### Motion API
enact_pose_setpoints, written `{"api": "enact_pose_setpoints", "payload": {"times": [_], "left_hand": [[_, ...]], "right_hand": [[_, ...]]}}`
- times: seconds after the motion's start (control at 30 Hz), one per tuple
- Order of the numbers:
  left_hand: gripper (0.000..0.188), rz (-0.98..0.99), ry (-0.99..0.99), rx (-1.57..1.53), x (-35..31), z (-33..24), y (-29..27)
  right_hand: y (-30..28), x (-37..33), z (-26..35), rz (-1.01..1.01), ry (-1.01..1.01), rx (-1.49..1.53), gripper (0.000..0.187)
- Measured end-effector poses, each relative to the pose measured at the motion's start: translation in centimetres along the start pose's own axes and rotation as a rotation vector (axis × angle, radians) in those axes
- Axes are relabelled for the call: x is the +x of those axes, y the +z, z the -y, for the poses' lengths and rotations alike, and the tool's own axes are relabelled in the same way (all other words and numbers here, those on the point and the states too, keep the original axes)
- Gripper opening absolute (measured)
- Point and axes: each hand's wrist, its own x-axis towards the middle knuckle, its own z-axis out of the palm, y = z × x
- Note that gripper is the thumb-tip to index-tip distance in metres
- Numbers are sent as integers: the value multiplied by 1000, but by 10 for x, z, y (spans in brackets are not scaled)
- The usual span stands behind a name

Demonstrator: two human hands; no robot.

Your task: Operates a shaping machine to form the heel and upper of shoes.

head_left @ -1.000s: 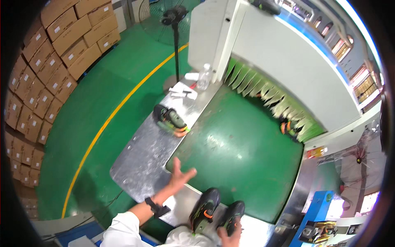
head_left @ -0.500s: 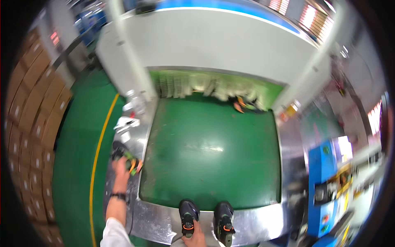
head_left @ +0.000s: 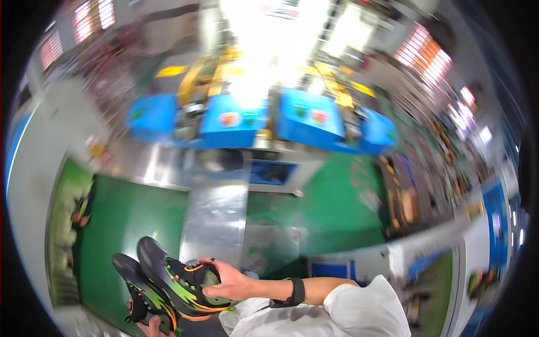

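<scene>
My right hand [head_left: 229,282], its arm coming in from the right with a black band, is closed around the heel and collar of a sneaker [head_left: 175,281]. That sneaker is black with green and orange streaks and points to the upper left. Beside it lies a matching sneaker [head_left: 147,292], its side against the first. My left hand [head_left: 152,327] grips that second one near its heel, partly cut off by the lower edge. Both sneakers are held up above the green surface.
A metal ledge [head_left: 216,224] runs away ahead. Blue machine housings [head_left: 233,121] with coloured buttons stand beyond it. At the left is a grey-white machine [head_left: 33,185] with a green opening, where another dark shoe [head_left: 84,210] shows. A white-topped unit [head_left: 365,258] stands right.
The view has swung far to the right. My left hand has left the side ledge, where it was at a coloured shoe, and both hands now hold a pair of sneakers.
</scene>
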Motion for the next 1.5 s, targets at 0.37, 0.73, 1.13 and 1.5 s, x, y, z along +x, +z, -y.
{"api": "enact_pose_setpoints", "payload": {"times": [0.37,0.73,1.13,1.5], "left_hand": [[91,1364,-792,98,-131,16,216],[76,2440,-183,451,-393,130,292],[36,2285,93,256,-364,141,266],[33,777,49,608,-35,136,133]], "right_hand": [[-20,-406,21,-1362,-191,-63,77],[81,-560,-84,-2774,384,-178,81],[51,-499,-60,-2742,-420,-882,49],[-52,-209,25,-938,0,-745,19]]}}
